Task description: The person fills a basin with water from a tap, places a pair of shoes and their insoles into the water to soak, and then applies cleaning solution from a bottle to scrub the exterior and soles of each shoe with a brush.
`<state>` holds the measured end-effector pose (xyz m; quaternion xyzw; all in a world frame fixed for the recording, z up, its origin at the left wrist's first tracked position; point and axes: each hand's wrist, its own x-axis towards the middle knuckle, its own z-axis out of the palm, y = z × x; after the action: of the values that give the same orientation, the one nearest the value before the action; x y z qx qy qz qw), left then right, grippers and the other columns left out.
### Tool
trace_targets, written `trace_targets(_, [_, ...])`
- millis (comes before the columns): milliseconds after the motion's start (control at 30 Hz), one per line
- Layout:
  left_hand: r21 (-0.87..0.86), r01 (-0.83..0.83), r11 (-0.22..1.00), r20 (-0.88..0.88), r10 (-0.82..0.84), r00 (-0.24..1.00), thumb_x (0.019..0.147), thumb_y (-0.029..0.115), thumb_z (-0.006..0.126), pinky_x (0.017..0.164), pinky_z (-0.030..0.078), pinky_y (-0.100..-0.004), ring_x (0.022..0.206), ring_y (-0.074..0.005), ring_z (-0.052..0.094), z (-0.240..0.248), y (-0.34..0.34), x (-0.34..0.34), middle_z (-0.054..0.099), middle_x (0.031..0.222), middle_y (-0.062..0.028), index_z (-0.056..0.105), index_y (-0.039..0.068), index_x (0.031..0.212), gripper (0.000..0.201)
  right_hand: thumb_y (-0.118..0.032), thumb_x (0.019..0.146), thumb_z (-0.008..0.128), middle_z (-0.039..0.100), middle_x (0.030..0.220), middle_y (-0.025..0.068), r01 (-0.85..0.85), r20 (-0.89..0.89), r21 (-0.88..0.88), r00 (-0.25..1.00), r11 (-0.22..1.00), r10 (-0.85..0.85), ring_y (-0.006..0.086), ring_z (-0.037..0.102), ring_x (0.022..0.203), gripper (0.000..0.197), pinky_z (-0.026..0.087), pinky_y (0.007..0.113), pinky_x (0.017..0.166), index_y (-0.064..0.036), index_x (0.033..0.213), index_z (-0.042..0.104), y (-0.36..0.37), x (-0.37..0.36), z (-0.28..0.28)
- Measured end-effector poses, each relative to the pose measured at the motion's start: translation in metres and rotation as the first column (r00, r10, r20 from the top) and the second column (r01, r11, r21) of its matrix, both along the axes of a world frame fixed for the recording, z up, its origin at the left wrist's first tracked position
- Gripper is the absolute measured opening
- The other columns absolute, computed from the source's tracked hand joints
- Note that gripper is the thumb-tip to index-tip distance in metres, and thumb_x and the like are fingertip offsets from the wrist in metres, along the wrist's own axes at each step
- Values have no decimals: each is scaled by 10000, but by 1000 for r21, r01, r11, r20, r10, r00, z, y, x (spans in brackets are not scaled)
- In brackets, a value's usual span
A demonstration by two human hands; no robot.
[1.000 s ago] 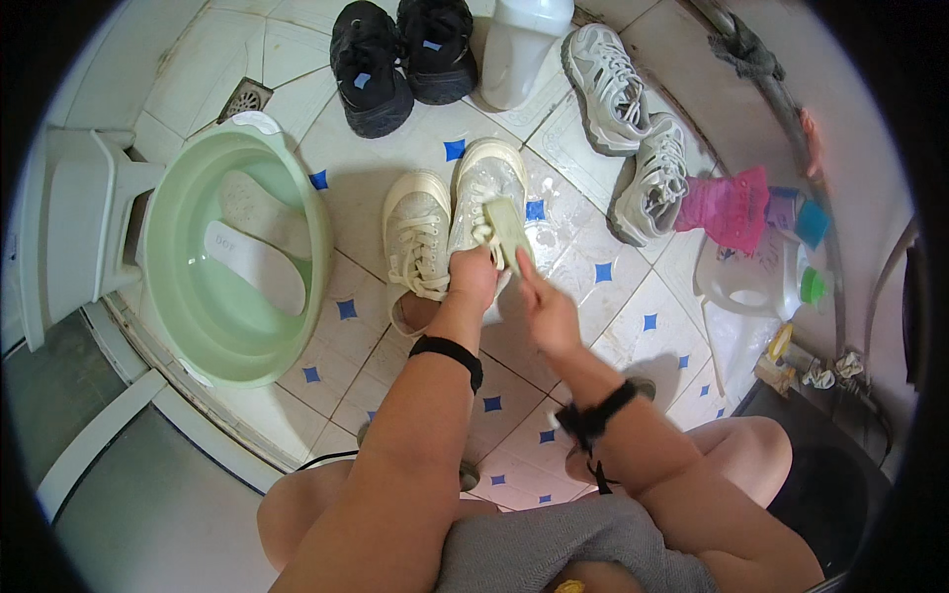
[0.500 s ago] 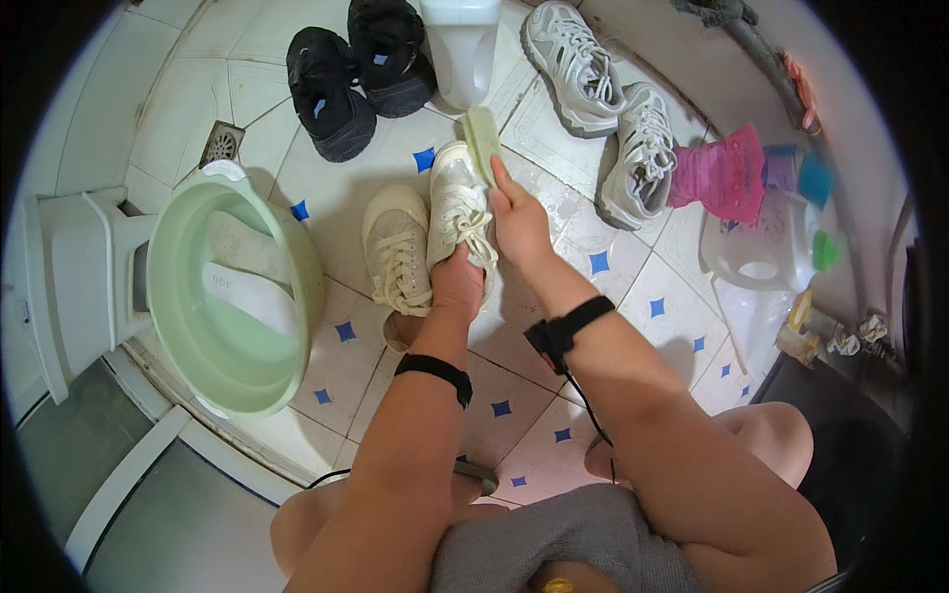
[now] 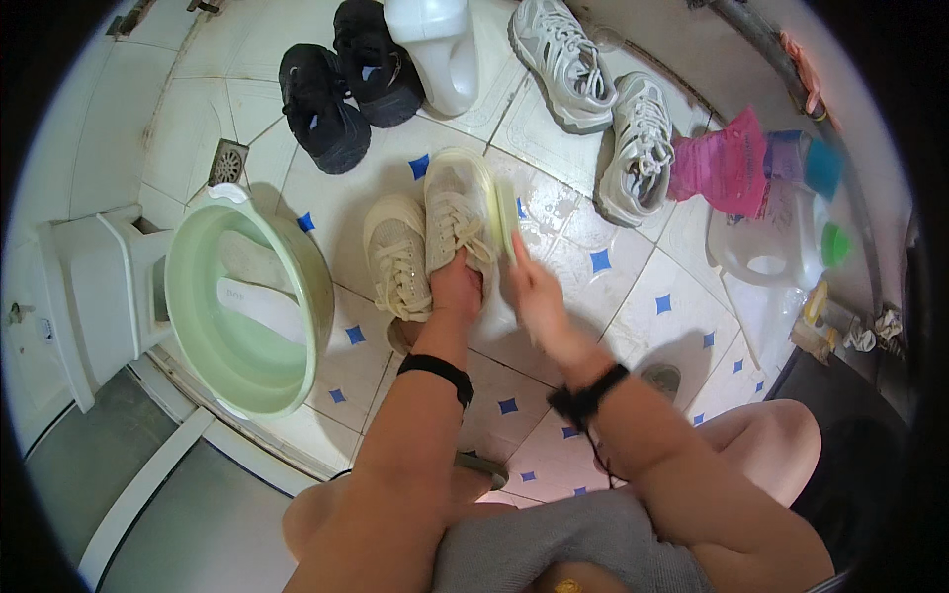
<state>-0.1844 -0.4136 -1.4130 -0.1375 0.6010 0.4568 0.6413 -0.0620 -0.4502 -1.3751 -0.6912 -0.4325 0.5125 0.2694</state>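
A pale cream lace-up sneaker (image 3: 445, 198) is held toe-away by my left hand (image 3: 458, 287), which reaches into its opening; the fingers inside are hidden. My right hand (image 3: 542, 308), slightly blurred, grips a pale green scrubbing brush (image 3: 508, 212). The brush lies along the sneaker's right side, its bristles at the sole edge. Close on the left, the matching sneaker (image 3: 397, 247) rests on the tiles, apart from both hands.
A light green basin (image 3: 321, 326) holding water and two white insoles (image 3: 262, 308) stands left, near a floor drain (image 3: 228, 163). Black shoes (image 3: 381, 79), a white bottle (image 3: 445, 59) and grey-white sneakers (image 3: 638, 148) are beyond. A pink pouch (image 3: 727, 163) and a clear jug (image 3: 766, 237) stand right.
My right hand has brought the brush back toward me, from the sneaker's toe down along its right side. The held sneaker has tilted a little; my left hand stays in it.
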Motion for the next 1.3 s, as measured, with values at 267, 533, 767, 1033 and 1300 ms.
trace_targets(267, [34,715,698,-613,-550,567,869,183,575,489,387,-262,577,-126,459,-7,-12,-1,492,686,-5,586,82,950,130,-155,914,456,551,877,161,4,-45,27,999,1000,-3,192,527,731,449,435,292,679,-211,1353,380,78,2,-3])
trace_targets(533, [-14,39,999,-77,-40,996,873,190,567,474,382,-257,564,-128,464,3,-8,-11,502,688,-5,583,85,928,119,-117,913,434,550,1180,215,-30,-136,-89,991,996,18,257,553,1030,432,392,308,906,-52,1338,385,22,-7,11])
trace_targets(767, [112,-87,990,-95,98,991,882,163,554,520,425,-255,614,-141,508,-3,-1,-5,552,773,-17,560,72,951,114,-175,925,443,460,646,-5,112,-218,4,970,994,-108,57,380,563,437,349,194,526,-170,1360,393,-15,-6,-12])
trace_targets(1033, [102,4,995,-83,4,997,886,131,538,678,479,-266,791,-150,558,-9,4,12,572,953,-18,533,73,1099,220,-193,904,443,590,895,241,92,-25,168,996,982,-89,319,594,794,440,448,351,735,-191,1342,394,91,13,-28])
trace_targets(1300, [139,51,989,-143,-31,989,879,126,532,827,465,-278,959,-185,556,-2,2,1,564,1065,-45,518,59,1134,264,-187,903,438,592,923,243,73,-54,64,996,995,-70,381,582,865,431,451,406,736,-217,1332,406,-6,-3,-22])
